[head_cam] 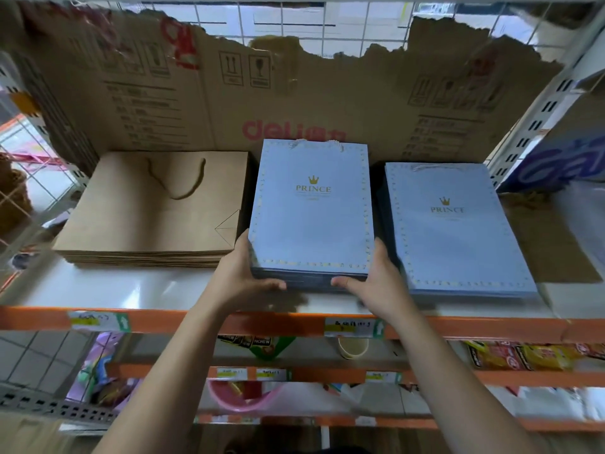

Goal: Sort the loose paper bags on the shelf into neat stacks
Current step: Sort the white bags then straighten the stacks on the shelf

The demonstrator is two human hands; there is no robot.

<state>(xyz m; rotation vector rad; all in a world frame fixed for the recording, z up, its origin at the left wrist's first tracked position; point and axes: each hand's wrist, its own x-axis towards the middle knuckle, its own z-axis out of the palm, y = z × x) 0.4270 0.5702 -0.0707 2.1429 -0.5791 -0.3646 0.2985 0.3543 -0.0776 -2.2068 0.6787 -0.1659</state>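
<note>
My left hand (244,273) and right hand (376,276) each grasp a near corner of the middle blue bag stack (311,224), thumbs on its front edge and fingers along its sides. The stack is on the white shelf (131,286), handles toward the cardboard backing (294,99). A brown bag stack (157,208) lies just beside it on the left. A second blue stack (455,237) lies just beside it on the right, slightly skewed.
</note>
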